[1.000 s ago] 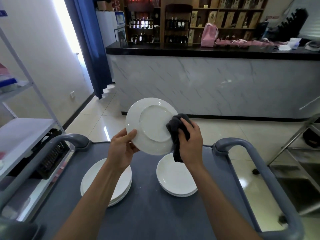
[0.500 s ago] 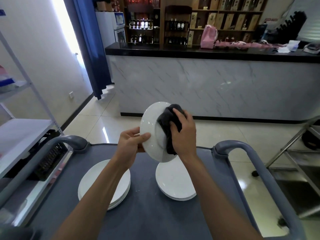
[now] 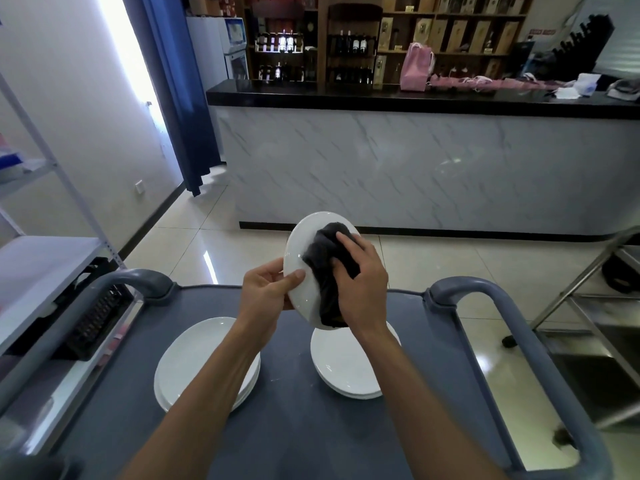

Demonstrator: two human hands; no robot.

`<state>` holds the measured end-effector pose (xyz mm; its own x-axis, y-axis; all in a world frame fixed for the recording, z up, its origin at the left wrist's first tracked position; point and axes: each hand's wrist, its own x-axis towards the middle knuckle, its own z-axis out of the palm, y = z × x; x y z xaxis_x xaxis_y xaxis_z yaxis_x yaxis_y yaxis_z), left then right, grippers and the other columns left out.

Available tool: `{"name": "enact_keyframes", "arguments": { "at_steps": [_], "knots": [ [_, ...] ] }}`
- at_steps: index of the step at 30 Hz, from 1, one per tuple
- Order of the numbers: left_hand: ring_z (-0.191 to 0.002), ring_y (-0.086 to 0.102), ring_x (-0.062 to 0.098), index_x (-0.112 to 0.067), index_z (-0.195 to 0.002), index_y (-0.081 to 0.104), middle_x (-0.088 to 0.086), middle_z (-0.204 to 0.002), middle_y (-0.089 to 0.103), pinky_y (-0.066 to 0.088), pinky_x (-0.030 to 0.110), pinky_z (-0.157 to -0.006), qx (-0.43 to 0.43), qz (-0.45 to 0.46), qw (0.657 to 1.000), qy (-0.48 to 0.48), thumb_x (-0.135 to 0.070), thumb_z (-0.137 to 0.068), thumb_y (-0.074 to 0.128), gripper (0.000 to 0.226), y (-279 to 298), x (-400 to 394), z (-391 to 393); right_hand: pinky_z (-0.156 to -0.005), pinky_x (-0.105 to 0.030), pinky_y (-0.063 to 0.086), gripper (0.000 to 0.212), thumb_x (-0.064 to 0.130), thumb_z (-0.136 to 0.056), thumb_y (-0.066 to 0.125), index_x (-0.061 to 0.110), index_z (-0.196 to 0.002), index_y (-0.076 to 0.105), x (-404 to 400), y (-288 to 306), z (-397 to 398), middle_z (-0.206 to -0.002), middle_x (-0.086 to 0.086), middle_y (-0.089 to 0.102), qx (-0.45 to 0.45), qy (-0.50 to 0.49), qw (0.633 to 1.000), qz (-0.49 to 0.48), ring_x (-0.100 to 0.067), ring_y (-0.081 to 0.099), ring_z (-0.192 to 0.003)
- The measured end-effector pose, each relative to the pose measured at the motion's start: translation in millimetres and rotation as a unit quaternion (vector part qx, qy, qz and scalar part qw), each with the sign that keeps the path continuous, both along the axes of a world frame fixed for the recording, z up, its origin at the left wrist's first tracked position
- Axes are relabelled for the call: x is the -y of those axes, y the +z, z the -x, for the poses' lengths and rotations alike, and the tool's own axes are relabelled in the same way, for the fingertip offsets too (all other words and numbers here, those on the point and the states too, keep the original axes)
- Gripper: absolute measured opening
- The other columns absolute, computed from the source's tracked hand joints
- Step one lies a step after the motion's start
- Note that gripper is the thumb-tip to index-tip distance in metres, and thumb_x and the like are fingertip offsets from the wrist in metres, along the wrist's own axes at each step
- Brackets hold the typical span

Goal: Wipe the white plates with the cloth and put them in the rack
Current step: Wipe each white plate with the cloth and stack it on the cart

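- The left hand grips a tilted white plate by its edge.
- The right hand presses a dark cloth on the plate, fingers curled round it.
- Two plate stacks lie on the cart.

Lower right part of held plate hidden behind dark cloth and right hand. Left hand fingers out of sight behind plate's rim; only thumb showing on near face. Left plate stack crossed by left forearm; count of plates too fine to tell, perhaps three. Right plate stack partly covered by held plate and right wrist. Cart cut off at bottom edge. Shelf unit at left cut by frame edge. Metal frame at right blurred, cut off. Bottle labels on far shelves too small to read.
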<state>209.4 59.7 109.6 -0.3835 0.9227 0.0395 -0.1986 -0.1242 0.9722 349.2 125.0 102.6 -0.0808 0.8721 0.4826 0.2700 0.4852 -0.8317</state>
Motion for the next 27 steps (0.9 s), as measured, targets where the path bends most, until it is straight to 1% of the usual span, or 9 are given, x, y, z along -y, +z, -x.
{"name": "enact_keyframes", "arguments": {
  "at_steps": [3,5,7,10,13,17,19,23,27],
  "knots": [
    [-0.076,0.073,0.026,-0.01,-0.097,0.074,0.012,-0.086,0.077,0.061,0.038,-0.06,-0.03,0.001,0.999,0.011,0.0,-0.091,0.066,0.015,-5.6,-4.9,-4.4,-0.109,-0.012,0.035,0.043,0.004,-0.093,0.065,0.019,-0.134,0.065,1.0,-14.1,-14.3,-0.136,0.003,0.058,0.002,-0.015,1.0,0.02,-0.009,0.052,-0.125],
    [-0.074,0.071,0.023,-0.013,-0.093,0.075,0.012,-0.083,0.077,0.062,0.044,-0.064,-0.058,0.003,0.998,0.026,-0.002,-0.091,0.068,0.014,-10.0,-8.6,-6.5,-0.11,-0.017,0.036,0.044,0.005,-0.094,0.064,0.02,-0.134,0.064,2.3,-23.3,-25.9,-0.136,0.004,0.057,0.004,-0.025,0.999,0.032,-0.01,0.051,-0.126],
    [-0.073,0.065,0.022,-0.012,-0.09,0.076,0.018,-0.084,0.074,0.059,0.052,-0.068,-0.148,0.001,0.988,0.043,-0.008,-0.089,0.072,0.005,-19.2,-15.9,-6.2,-0.11,-0.016,0.036,0.043,0.005,-0.095,0.063,0.021,-0.135,0.064,4.7,-31.6,-38.9,-0.138,0.005,0.055,0.022,-0.036,0.998,0.047,-0.008,0.05,-0.127],
    [-0.066,0.055,0.021,-0.003,-0.083,0.07,0.02,-0.078,0.066,0.053,0.051,-0.062,-0.334,0.002,0.941,0.063,-0.016,-0.086,0.071,0.014,-31.4,-27.0,-8.9,-0.112,-0.018,0.035,0.042,0.005,-0.096,0.062,0.02,-0.135,0.064,9.1,-43.7,-58.2,-0.141,0.005,0.054,0.049,-0.052,0.996,0.053,-0.007,0.049,-0.129],
    [-0.063,0.06,0.027,-0.006,-0.085,0.07,0.013,-0.072,0.065,0.055,0.048,-0.056,-0.451,-0.017,0.892,0.031,-0.021,-0.089,0.068,0.015,-43.7,-35.6,-12.0,-0.11,-0.009,0.03,0.042,0.004,-0.096,0.062,0.017,-0.136,0.063,11.7,-55.2,-74.3,-0.142,0.002,0.055,0.087,-0.078,0.992,0.042,-0.009,0.047,-0.13],
    [-0.048,0.052,0.026,-0.015,-0.084,0.067,0.002,-0.058,0.058,0.049,0.044,-0.046,-0.587,-0.033,0.808,-0.024,-0.023,-0.09,0.061,0.012,-59.4,-37.6,-19.8,-0.113,-0.023,0.035,0.043,0.005,-0.096,0.063,0.017,-0.137,0.063,16.0,-69.0,-95.0,-0.143,0.001,0.054,0.096,-0.089,0.99,0.047,-0.011,0.047,-0.131],
    [-0.044,0.047,0.028,-0.017,-0.085,0.069,-0.001,-0.054,0.055,0.045,0.038,-0.041,-0.639,-0.045,0.768,-0.025,-0.012,-0.087,0.065,0.006,-63.6,-35.5,-26.8,-0.113,-0.025,0.035,0.043,0.006,-0.096,0.064,0.018,-0.137,0.063,19.7,-73.9,-105.1,-0.143,0.002,0.054,0.093,-0.101,0.989,0.05,-0.005,0.044,-0.129],
    [-0.039,0.046,0.029,-0.017,-0.081,0.067,0.0,-0.052,0.057,0.038,0.027,-0.038,-0.71,-0.06,0.7,-0.051,-0.002,-0.076,0.073,0.017,-80.1,-34.1,-36.2,-0.11,-0.008,0.028,0.044,0.005,-0.095,0.065,0.019,-0.136,0.063,29.0,-81.7,-124.7,-0.142,0.005,0.053,0.097,-0.123,0.986,0.057,-0.002,0.044,-0.128],
    [-0.044,0.053,0.03,-0.018,-0.079,0.066,-0.003,-0.061,0.065,0.032,0.023,-0.04,-0.738,-0.085,0.665,-0.075,-0.001,-0.071,0.067,0.019,-96.6,-34.5,-45.3,-0.116,-0.032,0.038,0.044,0.009,-0.097,0.064,0.021,-0.138,0.062,36.4,-94.2,-142.9,-0.147,0.003,0.052,0.096,-0.135,0.982,0.089,-0.012,0.046,-0.135]
  ]
}}
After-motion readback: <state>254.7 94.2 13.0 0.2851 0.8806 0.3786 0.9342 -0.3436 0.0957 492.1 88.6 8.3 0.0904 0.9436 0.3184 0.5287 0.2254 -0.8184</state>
